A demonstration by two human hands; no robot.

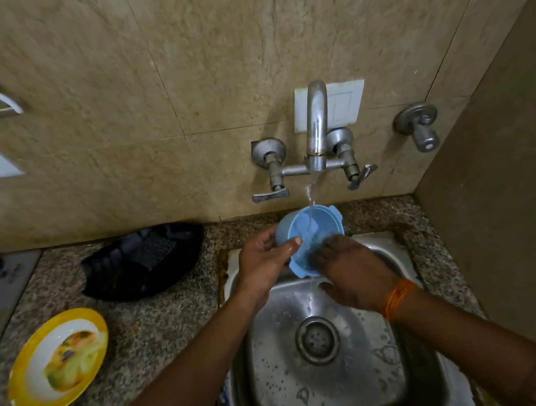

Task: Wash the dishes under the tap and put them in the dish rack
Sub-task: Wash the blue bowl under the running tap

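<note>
Person stands at a steel sink (405,382) set into a speckled stone desk (160,324), both hands over the basin. Blue plastic bowl (311,228) is held tilted, open side toward the camera, right under the tap (316,126); water runs from the spout into the bowl & spills off its lower rim into the sink. Left hand (262,262) grips the bowl's left edge: thumb curled over the rim, fingers wrapped behind the wall. Right hand (351,270), w/ an orange thread band (398,298) on the wrist, has its fingers reaching into the bowl's lower inside; fingertips blurred, so can't tell if they press flat or curl on the rim. On the desk left of the sink: black dish rack (141,264) w/ a dark scrub pad (153,250) lying in it, against the wall. Nearer the camera, a yellow-rimmed plate (59,360) w/ a printed centre, lying flat, well apart from the sink. Tap levers (271,196) sit either side of the spout; a separate wall valve (419,126) is off to the right.
</note>
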